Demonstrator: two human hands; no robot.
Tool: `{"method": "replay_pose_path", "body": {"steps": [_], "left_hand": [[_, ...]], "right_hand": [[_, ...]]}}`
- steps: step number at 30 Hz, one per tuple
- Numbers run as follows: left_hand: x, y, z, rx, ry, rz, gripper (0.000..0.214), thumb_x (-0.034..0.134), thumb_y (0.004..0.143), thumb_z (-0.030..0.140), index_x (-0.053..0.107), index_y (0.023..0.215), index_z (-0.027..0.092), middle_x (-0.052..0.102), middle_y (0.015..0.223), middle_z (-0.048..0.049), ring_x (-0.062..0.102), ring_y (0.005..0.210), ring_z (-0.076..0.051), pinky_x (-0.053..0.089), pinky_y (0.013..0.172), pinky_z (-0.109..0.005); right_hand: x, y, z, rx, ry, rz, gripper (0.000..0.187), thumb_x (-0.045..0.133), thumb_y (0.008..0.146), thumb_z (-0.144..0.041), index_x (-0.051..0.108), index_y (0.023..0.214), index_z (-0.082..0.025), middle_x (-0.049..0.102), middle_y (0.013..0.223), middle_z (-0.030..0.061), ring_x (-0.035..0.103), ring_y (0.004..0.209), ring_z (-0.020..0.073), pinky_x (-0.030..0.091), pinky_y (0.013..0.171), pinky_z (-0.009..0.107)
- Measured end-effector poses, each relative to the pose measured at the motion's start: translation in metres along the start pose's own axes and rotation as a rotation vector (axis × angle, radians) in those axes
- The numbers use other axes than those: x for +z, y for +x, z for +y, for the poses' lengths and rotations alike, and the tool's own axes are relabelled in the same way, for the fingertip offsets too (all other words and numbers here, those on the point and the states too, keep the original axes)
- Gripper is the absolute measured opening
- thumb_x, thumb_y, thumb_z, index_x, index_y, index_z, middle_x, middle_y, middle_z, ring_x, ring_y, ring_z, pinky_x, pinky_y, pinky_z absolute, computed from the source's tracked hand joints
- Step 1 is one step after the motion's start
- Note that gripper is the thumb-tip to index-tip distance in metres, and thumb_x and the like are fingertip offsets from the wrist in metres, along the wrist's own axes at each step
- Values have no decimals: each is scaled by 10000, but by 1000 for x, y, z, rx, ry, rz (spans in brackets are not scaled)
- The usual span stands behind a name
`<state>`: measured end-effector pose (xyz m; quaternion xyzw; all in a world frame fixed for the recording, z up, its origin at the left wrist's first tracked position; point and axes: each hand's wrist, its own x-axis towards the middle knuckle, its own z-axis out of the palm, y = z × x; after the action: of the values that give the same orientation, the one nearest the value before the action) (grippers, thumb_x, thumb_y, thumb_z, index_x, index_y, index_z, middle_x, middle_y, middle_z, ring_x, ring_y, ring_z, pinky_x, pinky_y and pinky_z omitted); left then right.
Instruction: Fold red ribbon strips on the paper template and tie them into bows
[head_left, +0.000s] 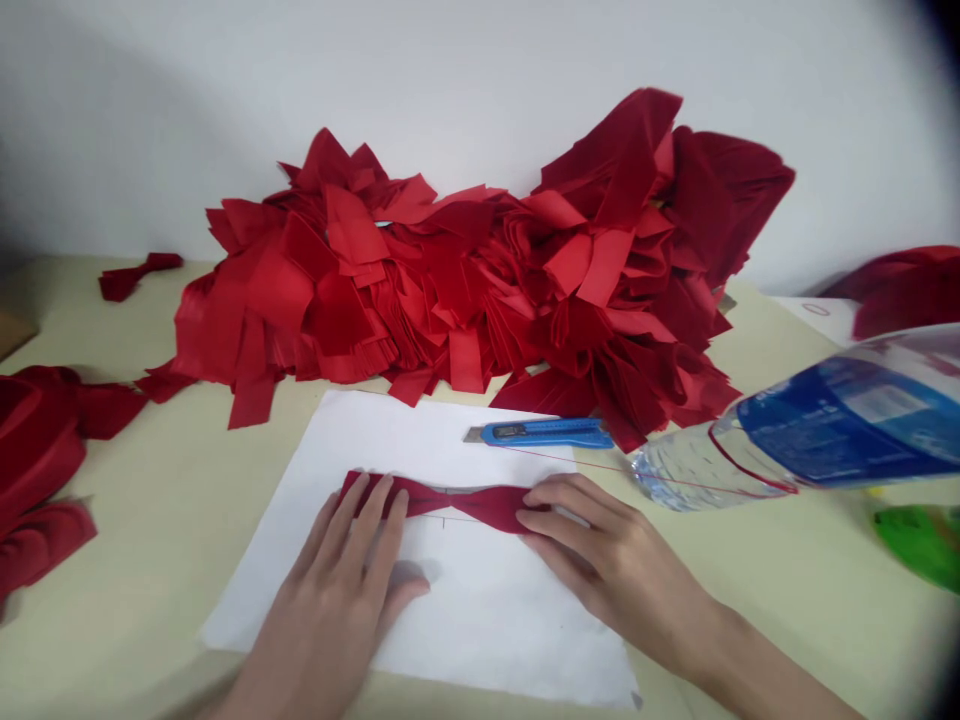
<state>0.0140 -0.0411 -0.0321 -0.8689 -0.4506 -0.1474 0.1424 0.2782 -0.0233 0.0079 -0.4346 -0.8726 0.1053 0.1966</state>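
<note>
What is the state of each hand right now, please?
Left hand: open, lying flat on the red fabric strip, not gripping.
Right hand: open, fingers resting on the strip's right end, not clearly gripping.

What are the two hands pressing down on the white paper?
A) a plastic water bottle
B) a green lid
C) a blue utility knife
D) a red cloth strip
D: the left hand and the right hand both rest on the red cloth strip lying on the white paper.
</note>
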Motion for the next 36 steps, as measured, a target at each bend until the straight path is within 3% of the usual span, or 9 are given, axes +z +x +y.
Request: {"method": "replay_pose_path", "body": {"steps": [10,21,25,29,36], "left_hand": [[-3,4,1,67,45,-10,623,335,920,498,508,1212,-24,533,1271,-272,517,1170,-382,539,848,-464],[-4,6,2,47,9,2,534,409,917,412,524,1187,-34,548,1240,-294,533,1141,-407,548,830,-493],[-4,4,1,40,5,8,538,396,921,422,519,1198,-22,546,1254,-277,527,1154,-393,546,838,-487],[-2,1,1,22,-5,12,546,376,925,441,512,1217,0,537,1274,-256,506,1180,-382,539,850,-485],[-1,2,1,38,8,49,533,379,931,429,533,1189,-12,540,1267,-253,510,1176,-375,541,845,-479]], "right_hand": [[0,0,2,-37,-28,34,161,512,870,-154,657,927,-192,647,939,80,598,917,221,549,747,360],[3,-2,4,-28,-9,53,117,568,834,-146,641,915,-190,662,939,70,606,935,220,543,771,349],[-8,0,10,107,75,117,162,544,860,-175,628,992,-214,660,971,57,617,928,197,531,799,322],[-18,2,17,330,191,130,129,512,882,-200,630,923,-232,655,913,33,629,762,156,527,638,263],[-10,3,17,259,251,-6,134,554,848,-149,646,917,-218,640,873,30,601,813,162,501,717,294]]}}
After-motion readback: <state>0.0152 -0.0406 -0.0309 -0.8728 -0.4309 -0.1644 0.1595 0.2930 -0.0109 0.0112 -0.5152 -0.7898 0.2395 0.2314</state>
